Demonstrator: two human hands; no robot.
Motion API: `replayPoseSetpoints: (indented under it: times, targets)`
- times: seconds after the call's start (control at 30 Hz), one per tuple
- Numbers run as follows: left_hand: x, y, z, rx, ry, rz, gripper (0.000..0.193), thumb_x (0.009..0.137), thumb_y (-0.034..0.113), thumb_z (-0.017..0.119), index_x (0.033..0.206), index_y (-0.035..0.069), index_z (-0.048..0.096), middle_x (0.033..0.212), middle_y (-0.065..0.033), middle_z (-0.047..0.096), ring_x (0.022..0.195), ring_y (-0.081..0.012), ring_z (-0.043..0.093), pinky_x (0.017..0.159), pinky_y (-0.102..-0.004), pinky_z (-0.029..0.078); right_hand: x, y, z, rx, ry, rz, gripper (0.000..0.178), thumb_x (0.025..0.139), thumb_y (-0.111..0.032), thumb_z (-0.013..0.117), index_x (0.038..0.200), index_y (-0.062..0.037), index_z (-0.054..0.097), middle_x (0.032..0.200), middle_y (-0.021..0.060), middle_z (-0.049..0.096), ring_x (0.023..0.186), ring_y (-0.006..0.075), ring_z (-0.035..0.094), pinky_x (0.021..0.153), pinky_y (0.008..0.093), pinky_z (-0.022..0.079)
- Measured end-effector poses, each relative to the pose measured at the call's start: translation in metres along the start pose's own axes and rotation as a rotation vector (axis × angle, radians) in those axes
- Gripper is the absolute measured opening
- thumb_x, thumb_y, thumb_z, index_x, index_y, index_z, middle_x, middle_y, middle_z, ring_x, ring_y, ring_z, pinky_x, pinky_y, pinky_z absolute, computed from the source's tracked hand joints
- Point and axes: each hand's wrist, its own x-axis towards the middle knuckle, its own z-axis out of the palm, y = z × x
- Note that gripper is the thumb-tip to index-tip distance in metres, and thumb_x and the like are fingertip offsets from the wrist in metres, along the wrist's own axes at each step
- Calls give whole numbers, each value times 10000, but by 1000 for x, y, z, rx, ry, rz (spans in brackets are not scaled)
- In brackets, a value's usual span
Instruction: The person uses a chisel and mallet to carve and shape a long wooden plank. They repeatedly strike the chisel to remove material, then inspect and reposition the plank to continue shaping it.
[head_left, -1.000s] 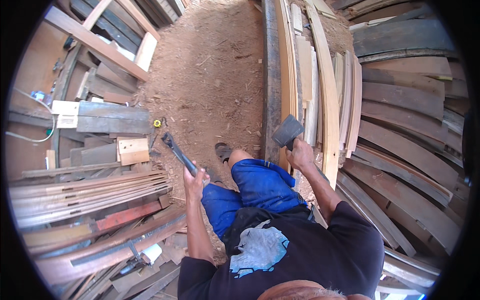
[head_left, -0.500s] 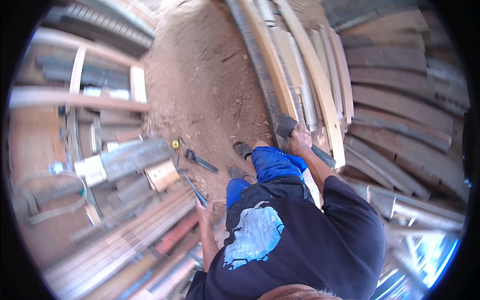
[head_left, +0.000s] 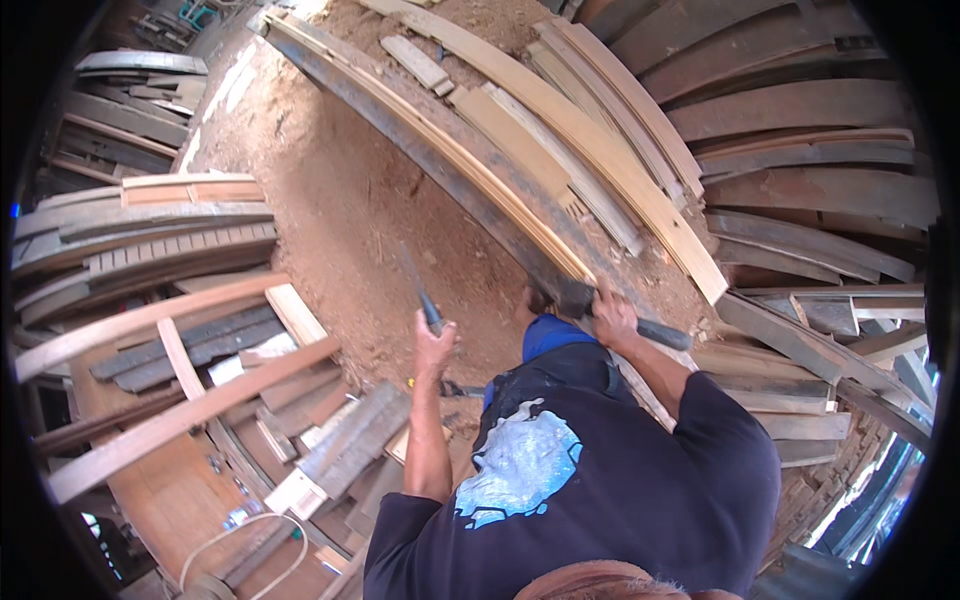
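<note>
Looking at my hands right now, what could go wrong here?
The slim tool in your left hand points forward with its thin shaft uncovered, so a stumble might jab something. The dark mallet in your right hand has its head near the end of the light wood strips and could dent them. Bits scattered on the floor might make footing uncertain.

On my feed: mallet [head_left: 575,298] dk & matt; hand tool [head_left: 428,308] w/ metal-looking blade; beam [head_left: 490,220] rough wood; long plank [head_left: 690,257] smooth wood; T-shirt [head_left: 650,480] matt cloth.
</note>
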Motion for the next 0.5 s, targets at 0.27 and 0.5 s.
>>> replayPoseSetpoints:
  times: [0.27,0.5]
  targets:
    - [122,103,54,-12,-213,53,411,913,126,641,1274,50,459,867,-50,595,624,-127,629,538,-286,529,63,33,-108,157,-625,-41,377,659,-144,720,1026,-61,699,1008,185,719,963,387,701,802,492,556]
    - [236,175,93,-199,-380,68,401,911,72,609,1269,-2,446,831,-45,571,621,-128,607,517,-291,508,149,36,-93,340,-396,157,296,638,-173,681,865,16,680,873,265,695,907,442,689,781,512,546]
